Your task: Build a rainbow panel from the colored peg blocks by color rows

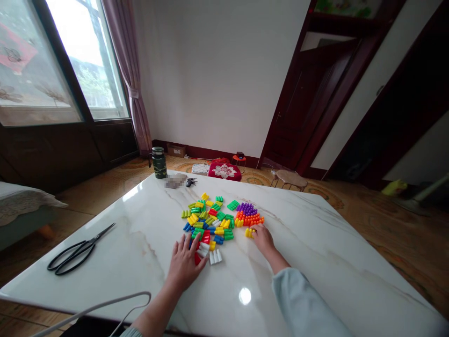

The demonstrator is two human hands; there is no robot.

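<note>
A loose heap of plastic toy blocks (205, 215) in yellow, green, blue, red and white lies mid-table, each block shaped like a row of joined pegs. My left hand (185, 260) lies with spread fingers over its near left edge, touching red and white blocks. Beside the thumb is a white block (215, 256). To the right, my right hand (263, 238) pinches a yellow block (249, 232) at the table surface. Just beyond it, purple blocks (247, 209) and orange blocks (248, 219) sit in close rows, with a green block (233, 205) at their left.
Black-handled scissors (79, 252) lie on the left of the marble-patterned table (315, 262). A camouflage flask (159, 163) and keys (191, 182) stand near the far left corner. A pale cable (101, 304) crosses the near left edge. A stool (290, 178) stands beyond.
</note>
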